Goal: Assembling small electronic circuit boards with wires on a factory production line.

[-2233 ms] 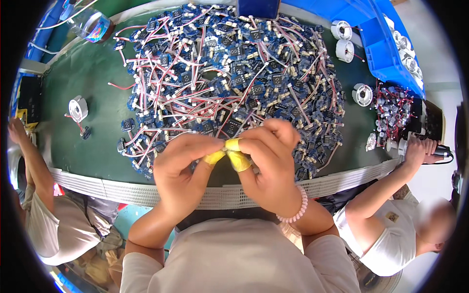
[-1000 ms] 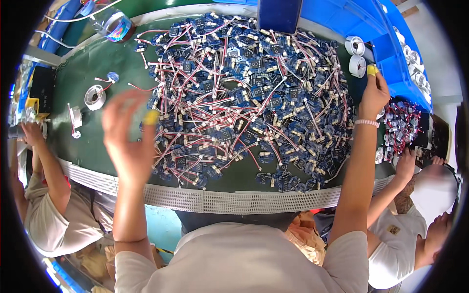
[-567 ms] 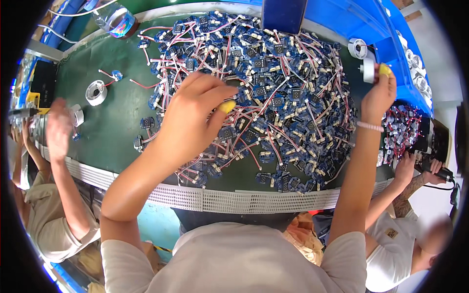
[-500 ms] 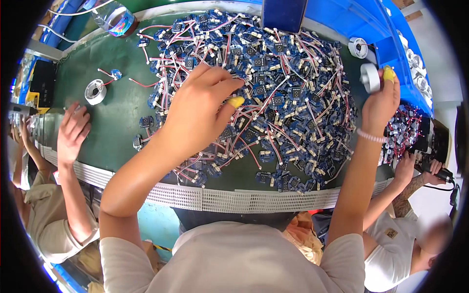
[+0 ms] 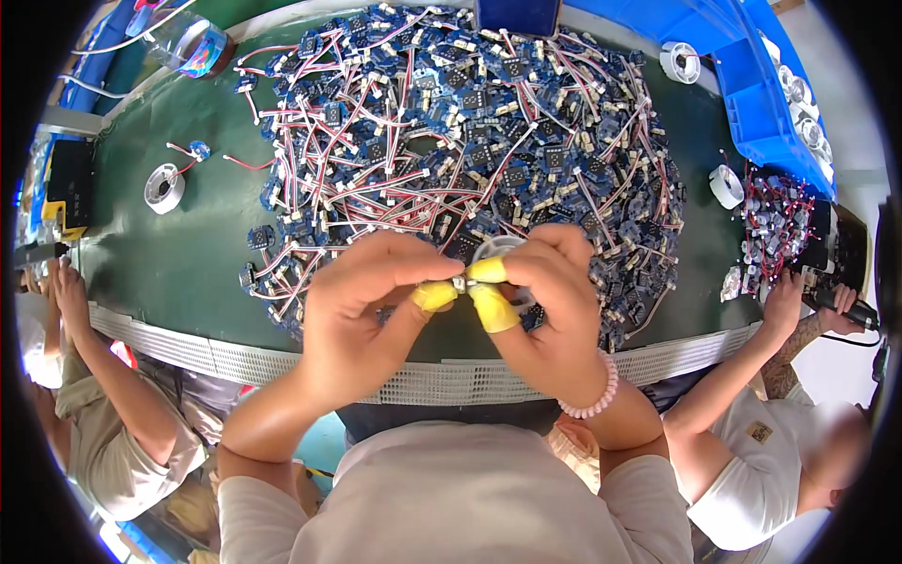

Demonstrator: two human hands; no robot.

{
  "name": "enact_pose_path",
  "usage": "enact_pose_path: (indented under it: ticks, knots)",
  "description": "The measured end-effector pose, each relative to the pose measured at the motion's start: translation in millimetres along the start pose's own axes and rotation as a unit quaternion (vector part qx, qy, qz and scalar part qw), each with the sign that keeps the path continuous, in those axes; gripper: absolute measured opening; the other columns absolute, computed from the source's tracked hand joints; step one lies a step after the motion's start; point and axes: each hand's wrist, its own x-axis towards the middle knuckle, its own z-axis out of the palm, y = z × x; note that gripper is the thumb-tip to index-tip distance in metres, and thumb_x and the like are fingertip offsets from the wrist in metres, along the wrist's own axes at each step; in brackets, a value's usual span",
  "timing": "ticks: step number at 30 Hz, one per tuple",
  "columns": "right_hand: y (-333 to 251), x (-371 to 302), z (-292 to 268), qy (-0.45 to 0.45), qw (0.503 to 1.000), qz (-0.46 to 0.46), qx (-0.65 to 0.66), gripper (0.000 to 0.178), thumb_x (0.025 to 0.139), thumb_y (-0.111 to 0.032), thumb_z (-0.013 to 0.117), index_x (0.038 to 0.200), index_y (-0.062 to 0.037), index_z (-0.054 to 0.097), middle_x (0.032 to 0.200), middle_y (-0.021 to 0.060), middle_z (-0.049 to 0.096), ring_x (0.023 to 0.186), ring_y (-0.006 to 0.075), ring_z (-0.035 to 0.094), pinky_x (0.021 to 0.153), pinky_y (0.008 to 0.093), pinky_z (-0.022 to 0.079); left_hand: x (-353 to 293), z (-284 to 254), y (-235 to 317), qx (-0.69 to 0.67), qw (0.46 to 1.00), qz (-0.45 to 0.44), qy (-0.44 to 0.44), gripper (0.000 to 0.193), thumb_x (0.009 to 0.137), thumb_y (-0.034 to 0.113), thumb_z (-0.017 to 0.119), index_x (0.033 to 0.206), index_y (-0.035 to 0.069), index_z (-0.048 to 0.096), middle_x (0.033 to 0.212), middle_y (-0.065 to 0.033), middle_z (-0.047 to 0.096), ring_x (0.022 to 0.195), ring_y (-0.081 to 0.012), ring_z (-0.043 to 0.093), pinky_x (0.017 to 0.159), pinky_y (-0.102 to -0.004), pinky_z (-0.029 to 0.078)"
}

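My left hand (image 5: 357, 305) and my right hand (image 5: 561, 315) meet above the near edge of a large heap of small blue circuit boards (image 5: 489, 150) with red-and-white leads. Yellow covers wrap some fingertips on both. Between the fingertips is a tiny whitish connector (image 5: 460, 283), pinched from either side; whether it is one piece or two joined ones I cannot tell. Behind my right fingers shows a white round plastic housing (image 5: 498, 246), partly hidden by that hand. A pink beaded bracelet circles my right wrist.
White housings lie at left (image 5: 164, 189), right (image 5: 726, 186) and far right (image 5: 680, 63). Blue bins (image 5: 752, 113) stand back right, beside a pile of small wired parts (image 5: 778, 226). A bottle (image 5: 199, 49) lies far left. Co-workers' hands work at both sides.
My left hand has come back from the heap toward me. My right hand has swung in from the right with the white housing, and both now meet at a connector.
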Motion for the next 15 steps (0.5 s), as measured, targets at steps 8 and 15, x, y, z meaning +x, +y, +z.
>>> enact_pose_path:
  ticks: [8,15]
  knots:
    - [-3.3,-6.2,6.4,-0.042,0.999,0.006,0.016,0.023,0.067,-0.011,0.068,0.088,-0.0103,0.06,0.076,-0.0012,0.057,0.084,0.0205,0.047,0.078,0.0374,0.027,-15.9,3.1,-2.1,0.011,0.999,-0.004,0.049,0.03,0.075,-0.016,0.055,0.1,-0.001,0.065,0.096,-0.0105,0.057,0.085,-0.016,0.061,0.073,-0.0252,0.051]
    - [-11.8,-18.4,15.3,-0.035,0.998,0.001,-0.057,0.024,0.065,-0.011,0.068,0.088,-0.0092,0.059,0.076,0.0002,0.057,0.085,0.0201,0.049,0.078,0.0398,0.027,-23.6,8.9,-1.7,0.249,0.963,0.089,0.053,0.034,0.065,-0.015,0.059,0.093,0.001,0.067,0.086,-0.01,0.062,0.073,-0.022,0.06,0.06,-0.0278,0.049]
